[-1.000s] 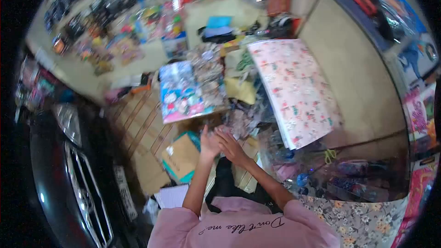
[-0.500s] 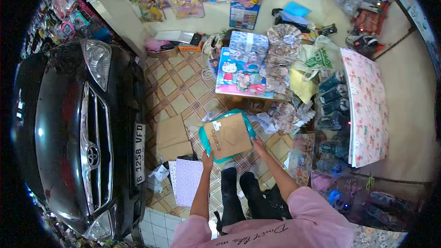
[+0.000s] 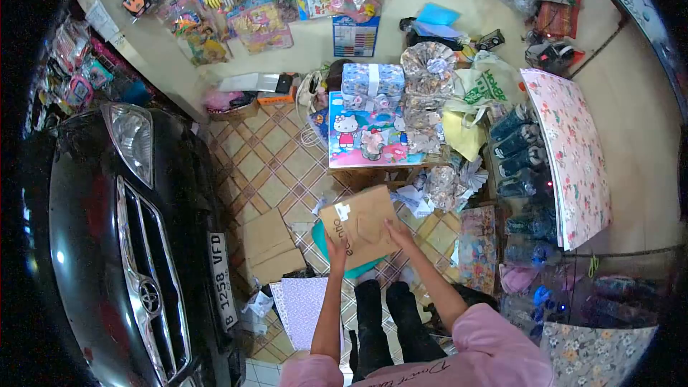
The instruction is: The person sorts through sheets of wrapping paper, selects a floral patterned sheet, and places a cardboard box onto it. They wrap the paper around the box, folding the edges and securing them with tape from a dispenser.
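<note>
A flat brown cardboard box with dark lettering and a white label is held out in front of me, tilted. My left hand grips its left edge and my right hand grips the right edge, fingers partly hidden by the box. A teal plastic bag shows beneath the box, mostly covered by it. Left of my legs lie sheets of purple patterned paper, with a flattened cardboard piece just beyond them.
Ahead stands a low Hello Kitty table bearing a wrapped blue gift box and ruffled paper decorations. A black car is close on the left. To the right are wrapped bundles and large floral paper sheets.
My hands have shifted from the teal bag's edges to the cardboard box's sides. The box has turned slightly, and less of the bag shows around it. The camera view has shifted.
</note>
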Motion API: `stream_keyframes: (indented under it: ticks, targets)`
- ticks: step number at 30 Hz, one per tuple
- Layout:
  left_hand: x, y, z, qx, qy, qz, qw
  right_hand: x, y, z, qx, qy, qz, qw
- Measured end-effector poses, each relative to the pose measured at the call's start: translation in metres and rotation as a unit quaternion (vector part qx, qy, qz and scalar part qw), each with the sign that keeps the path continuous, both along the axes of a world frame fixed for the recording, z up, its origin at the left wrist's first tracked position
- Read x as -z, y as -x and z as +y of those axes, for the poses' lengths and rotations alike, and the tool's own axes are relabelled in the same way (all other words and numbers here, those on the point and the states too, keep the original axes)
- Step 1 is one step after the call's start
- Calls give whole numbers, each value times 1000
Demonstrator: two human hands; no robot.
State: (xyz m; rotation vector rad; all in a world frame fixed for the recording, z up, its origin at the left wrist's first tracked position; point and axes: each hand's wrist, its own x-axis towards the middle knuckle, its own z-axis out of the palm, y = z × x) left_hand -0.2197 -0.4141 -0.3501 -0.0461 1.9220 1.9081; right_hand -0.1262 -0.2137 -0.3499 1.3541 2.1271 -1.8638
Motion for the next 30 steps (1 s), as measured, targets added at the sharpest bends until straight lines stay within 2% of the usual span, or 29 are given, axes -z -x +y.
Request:
stream_keyframes:
  ticks: [2,6,7,8,10,11,12,13,15,18,19,20,21,22,25,29,30]
  targets:
    - [-34,11,6,20,21,58,998,-51,-2,6,25,26,32,999]
    - [-184,30,25,45,65,202,976,-143,-34,14,83,33,184,979]
    - [-209,30,27,43,74,240,967,-164,-46,16,77,30,199,977]
    - [-213,37,28,79,16,221,972,-183,-59,16,72,29,214,974]
    - [-249,30,39,90,-7,206,974,-225,-79,6,76,48,257,962]
    - [-262,22,44,96,-21,195,976,-253,-91,-2,93,62,237,965]
    - [-252,26,48,113,-62,245,961,-282,-102,-10,110,75,218,967]
    - [-285,18,53,151,-57,290,943,-300,-110,-12,127,87,200,968]
    - [-354,-3,53,222,-47,377,898,-276,-137,-9,140,43,231,962]
    - [-402,-18,57,309,56,501,806,-285,-168,-3,130,20,244,961]
    - [-408,-22,62,303,17,509,805,-292,-178,-1,122,18,242,962]
    - [-412,-28,69,298,-24,515,804,-276,-185,8,109,3,275,955]
    - [-416,-35,75,292,-65,518,801,-289,-190,6,122,-19,279,952]
    - [-420,-46,80,338,-153,383,846,-312,-190,0,134,-41,283,949]
    - [-428,-56,98,366,-153,423,814,-346,-199,-5,154,-56,316,934]
    - [-459,-81,113,417,-56,481,769,-341,-221,-7,184,-29,340,922]
    - [-461,-86,117,424,-28,493,759,-340,-224,-6,201,-89,294,930]
